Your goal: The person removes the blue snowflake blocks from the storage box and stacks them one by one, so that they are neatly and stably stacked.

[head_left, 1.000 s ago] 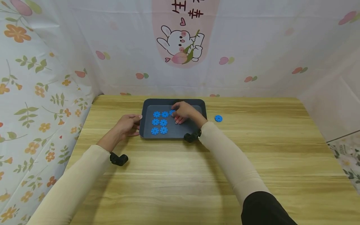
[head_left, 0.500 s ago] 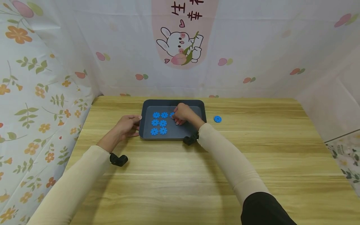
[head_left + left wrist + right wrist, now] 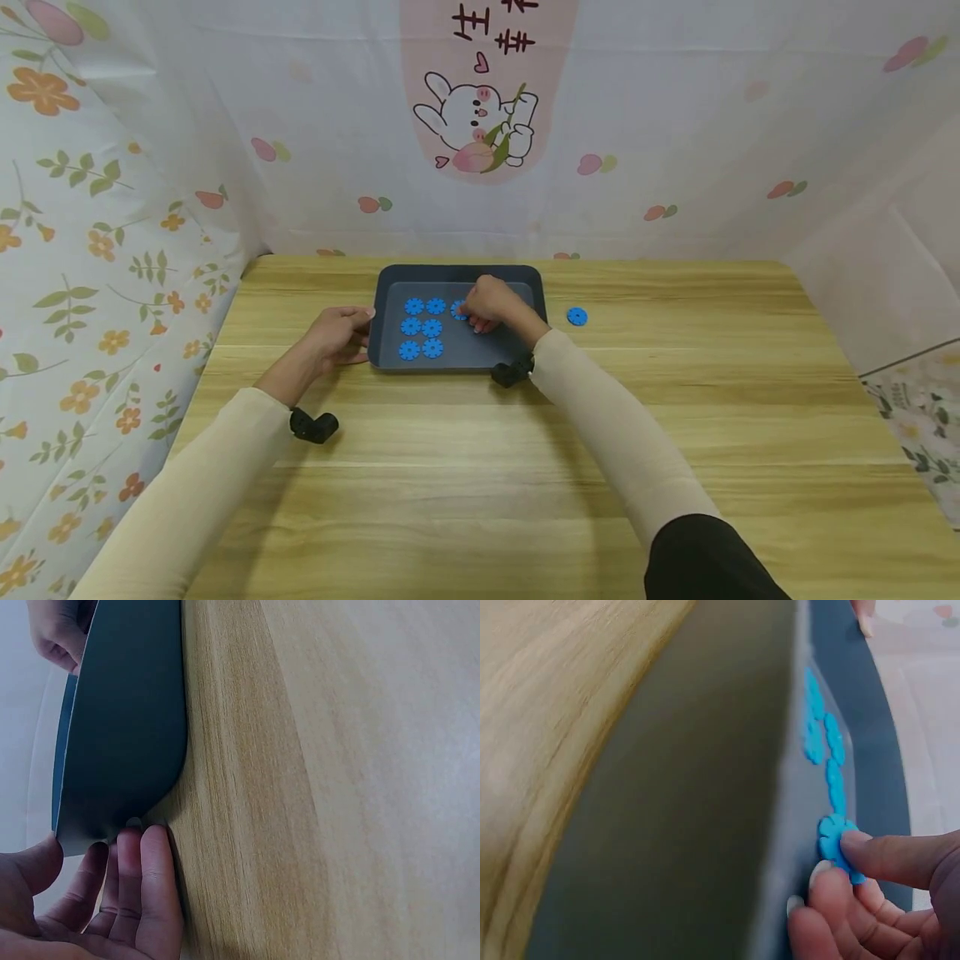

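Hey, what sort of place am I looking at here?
Probably a makeshift indoor tabletop workspace, perhaps a screened-off booth: there's a wood-grain table, a dark tray with blue discs on it, and printed sheets hanging like walls behind and at left.

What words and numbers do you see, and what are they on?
"生", I think: on the wall cloth.
"幸", probably: on that cloth too.
A third character: cut off by the picture's edge, unreadable.
Grey mark at far right: too small to read.
Blue discs and tray: no writing I can see.
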Tool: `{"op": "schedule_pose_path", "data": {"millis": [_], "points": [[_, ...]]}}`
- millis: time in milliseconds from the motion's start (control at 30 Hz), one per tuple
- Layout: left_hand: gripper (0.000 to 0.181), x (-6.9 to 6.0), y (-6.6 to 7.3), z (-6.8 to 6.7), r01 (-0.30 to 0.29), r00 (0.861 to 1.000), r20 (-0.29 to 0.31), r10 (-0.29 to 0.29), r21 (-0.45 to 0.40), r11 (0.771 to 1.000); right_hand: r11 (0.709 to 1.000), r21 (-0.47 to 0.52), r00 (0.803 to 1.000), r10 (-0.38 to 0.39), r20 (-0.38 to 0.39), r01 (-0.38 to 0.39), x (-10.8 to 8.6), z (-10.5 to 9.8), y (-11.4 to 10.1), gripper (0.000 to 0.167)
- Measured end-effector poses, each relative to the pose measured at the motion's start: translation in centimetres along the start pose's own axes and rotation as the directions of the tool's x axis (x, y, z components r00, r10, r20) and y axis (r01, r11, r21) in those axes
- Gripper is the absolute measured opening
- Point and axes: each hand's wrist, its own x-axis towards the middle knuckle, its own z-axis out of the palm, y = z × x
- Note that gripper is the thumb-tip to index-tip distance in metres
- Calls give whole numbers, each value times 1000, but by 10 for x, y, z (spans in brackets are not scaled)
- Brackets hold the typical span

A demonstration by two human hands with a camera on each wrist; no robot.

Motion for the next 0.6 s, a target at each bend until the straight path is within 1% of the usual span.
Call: {"op": "schedule_pose_path", "data": {"millis": [167,267,333,433,600], "points": [[49,0,0,1,2,1000,0,-2,2,1000,991,115,997,-72,-10,73,-9,-6,6,16],[49,-1,0,1,5,1000,-1,-5,-1,1000,978,180,995,-103,-12,104,-15,-11,9,20],[49,-1,0,1,6,1000,2,-6,-1,1000,973,201,993,-114,-16,115,-19,-14,10,25],[50,-1,0,1,1,1000,7,-1,2,1000,965,227,991,-128,-34,132,-26,-19,14,28],[50,-2,1,2,-5,1000,3,4,10,1000,954,251,986,-152,-72,166,-40,-26,21,26]]}}
